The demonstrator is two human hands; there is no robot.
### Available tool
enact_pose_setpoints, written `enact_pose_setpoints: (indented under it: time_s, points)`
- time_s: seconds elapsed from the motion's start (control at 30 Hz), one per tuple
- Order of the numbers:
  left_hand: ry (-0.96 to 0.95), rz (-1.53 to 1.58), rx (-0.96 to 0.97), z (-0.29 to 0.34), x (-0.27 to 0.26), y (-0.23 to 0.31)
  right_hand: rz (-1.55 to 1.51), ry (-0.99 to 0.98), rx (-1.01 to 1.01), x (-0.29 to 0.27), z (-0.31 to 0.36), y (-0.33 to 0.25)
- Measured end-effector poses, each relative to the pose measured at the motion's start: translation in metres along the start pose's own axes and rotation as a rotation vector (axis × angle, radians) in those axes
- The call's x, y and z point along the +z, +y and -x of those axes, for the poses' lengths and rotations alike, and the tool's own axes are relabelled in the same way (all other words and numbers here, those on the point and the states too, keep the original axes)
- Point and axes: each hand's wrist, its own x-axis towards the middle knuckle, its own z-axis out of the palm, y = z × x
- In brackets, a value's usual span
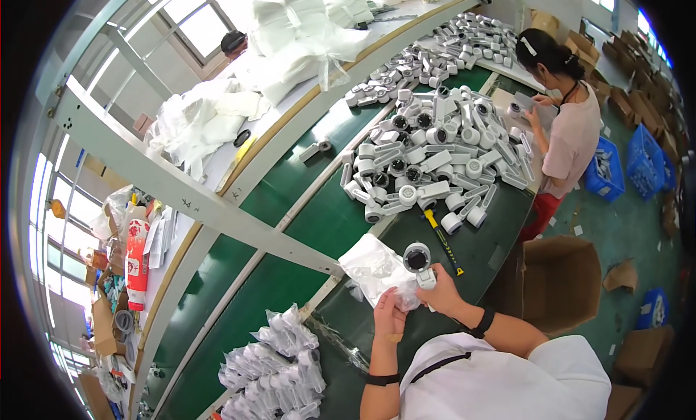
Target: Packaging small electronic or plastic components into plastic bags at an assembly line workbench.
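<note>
In my right hand (444, 292) is a white device (426, 278) with a handle-like body and a round head with a black, lens-like face, held head up. My left hand (389, 317) pinches a clear plastic bag (407, 298) right beside the device's lower end. Whether the bag reaches around that end, I cannot tell. Just beyond my left hand, a stack of flat plastic bags (370, 264) lies on the green table (348, 315). Past the device, a slim yellow-and-black tool (444, 244) rests on the tabletop.
A large heap of similar white devices (435, 155) covers the far table. Several bagged devices (279, 369) lie at the lower left. A white frame post (217, 210) slants across the left. An open cardboard box (562, 282) stands at right; a co-worker (569, 122) handles a piece beyond.
</note>
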Motion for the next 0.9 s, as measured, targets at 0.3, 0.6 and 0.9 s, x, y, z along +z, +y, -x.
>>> enact_pose_setpoints:
  time_s: [0.3, 0.6, 0.9]
  points:
    - [0.202, -0.237, 0.116, -0.016, -0.016, -0.011, 0.137, -0.095, -0.064, -0.033, 0.02, -0.019]
    - [0.128, -0.545, 0.095, -0.009, 0.042, -0.006, 0.554, -0.711, 0.151, -0.077, 0.042, -0.066]
    - [0.009, -0.805, 0.057, -0.008, 0.023, 0.005, 0.172, -0.663, 0.268, -0.07, 0.019, -0.027]
